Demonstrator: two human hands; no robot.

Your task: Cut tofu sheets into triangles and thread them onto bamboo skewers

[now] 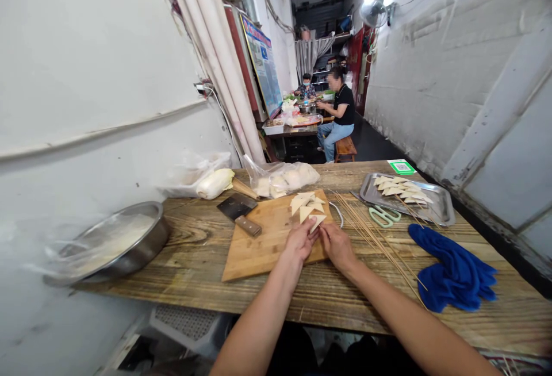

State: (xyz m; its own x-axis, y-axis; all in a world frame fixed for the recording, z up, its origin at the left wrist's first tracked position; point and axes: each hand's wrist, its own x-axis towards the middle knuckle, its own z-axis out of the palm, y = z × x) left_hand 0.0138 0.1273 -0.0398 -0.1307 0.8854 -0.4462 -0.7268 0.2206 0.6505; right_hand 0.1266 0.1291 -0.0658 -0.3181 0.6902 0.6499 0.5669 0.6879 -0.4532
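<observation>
My left hand [302, 241] pinches a pale triangular tofu piece [317, 222] between thumb and fingers above the near right part of the cutting board [263, 249]. Close beside it, my right hand [338, 245] has its fingers pressed together by the triangle's lower edge; what they grip is hidden. More cut tofu triangles [302, 199] lie in a small heap on the board, just beyond my hands. A cleaver [238, 209] with a wooden handle rests on the board's left side. Right of my hands, thin bamboo skewers [379, 244] are spread on the wooden table.
A metal tray [446, 206] holds skewered triangles at the back right. Nearby are green-handled scissors [383, 215] and a blue cloth [452, 275]. Bagged food [284, 179] and a pale vegetable [215, 183] lie behind the board; a metal basin [150, 244] stands left. Two people sit farther back.
</observation>
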